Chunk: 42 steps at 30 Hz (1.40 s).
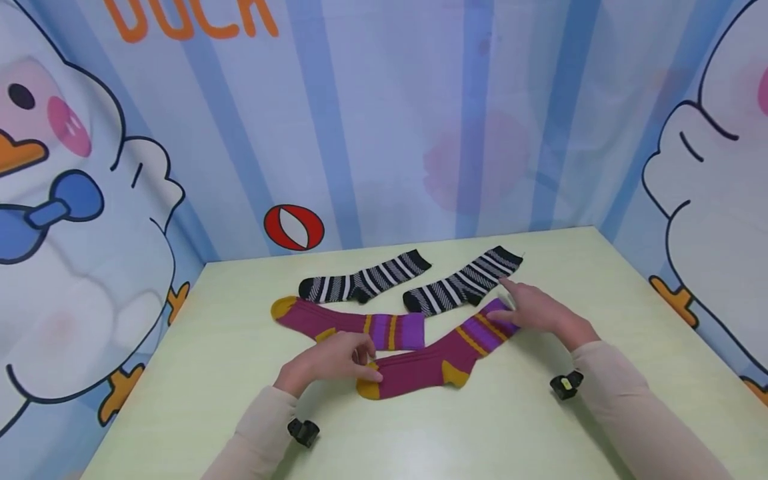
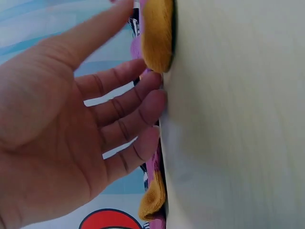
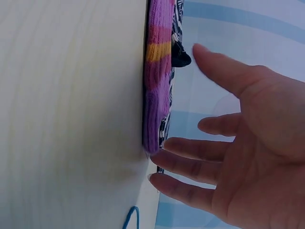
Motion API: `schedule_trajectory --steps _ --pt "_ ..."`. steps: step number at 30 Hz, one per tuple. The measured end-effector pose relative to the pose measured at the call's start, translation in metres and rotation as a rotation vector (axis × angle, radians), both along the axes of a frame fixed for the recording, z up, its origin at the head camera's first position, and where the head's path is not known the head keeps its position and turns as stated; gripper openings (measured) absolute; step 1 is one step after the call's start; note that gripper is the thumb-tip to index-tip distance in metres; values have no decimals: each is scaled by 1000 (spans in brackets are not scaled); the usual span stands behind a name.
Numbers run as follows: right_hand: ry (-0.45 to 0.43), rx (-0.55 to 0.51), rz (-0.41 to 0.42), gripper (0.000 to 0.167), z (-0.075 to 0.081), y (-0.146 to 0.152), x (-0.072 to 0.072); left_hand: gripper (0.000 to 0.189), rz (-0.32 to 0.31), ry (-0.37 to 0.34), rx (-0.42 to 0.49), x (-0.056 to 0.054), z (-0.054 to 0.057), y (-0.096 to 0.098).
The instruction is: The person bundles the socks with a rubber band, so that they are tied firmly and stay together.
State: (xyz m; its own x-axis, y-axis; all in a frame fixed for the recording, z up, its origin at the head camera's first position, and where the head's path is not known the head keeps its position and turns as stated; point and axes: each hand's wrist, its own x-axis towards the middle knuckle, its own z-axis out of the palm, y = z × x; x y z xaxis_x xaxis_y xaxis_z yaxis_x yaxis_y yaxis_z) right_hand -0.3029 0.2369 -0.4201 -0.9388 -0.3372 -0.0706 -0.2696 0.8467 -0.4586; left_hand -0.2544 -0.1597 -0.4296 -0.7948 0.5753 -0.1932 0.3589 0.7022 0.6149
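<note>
A maroon sock [image 1: 414,372] with a mustard toe and heel and a purple striped cuff lies flat, nearest to the person. My left hand [image 1: 333,357] is at its toe, thumb and fingers spread apart around the mustard tip [image 2: 157,36] in the left wrist view. At the other end, my right hand [image 1: 537,308] is beside the cuff [image 3: 155,114], its fingers fairly straight and the fingertips close to the cuff's edge. Just behind lies a matching maroon sock [image 1: 336,320], its heel partly hidden by the left hand.
Two black-and-white striped socks, a left one [image 1: 384,277] and a right one [image 1: 462,283], lie farther back on the pale table [image 1: 240,293]. A blue striped backdrop [image 1: 384,133] with cartoon ducks encloses the table's back and sides.
</note>
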Motion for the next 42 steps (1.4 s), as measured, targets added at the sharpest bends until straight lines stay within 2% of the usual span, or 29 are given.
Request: schedule_trajectory --steps 5,15,22,29,37,42 --pt "12 15 15 86 -1 -4 -4 32 -13 -8 0 -1 3 0" --pt "16 27 20 50 -6 -2 -4 26 -23 -59 54 -1 2 -2" --pt "-45 -9 11 42 -4 2 -2 18 1 -52 69 -4 1 -9" --pt "-95 -14 35 38 -1 3 1 19 47 -43 66 -6 1 -15" --pt "-187 -4 127 22 2 2 6 18 35 -37 89 -11 0 -23" --pt "-232 25 128 21 3 -2 10 17 38 -45 82 -11 -1 -28"
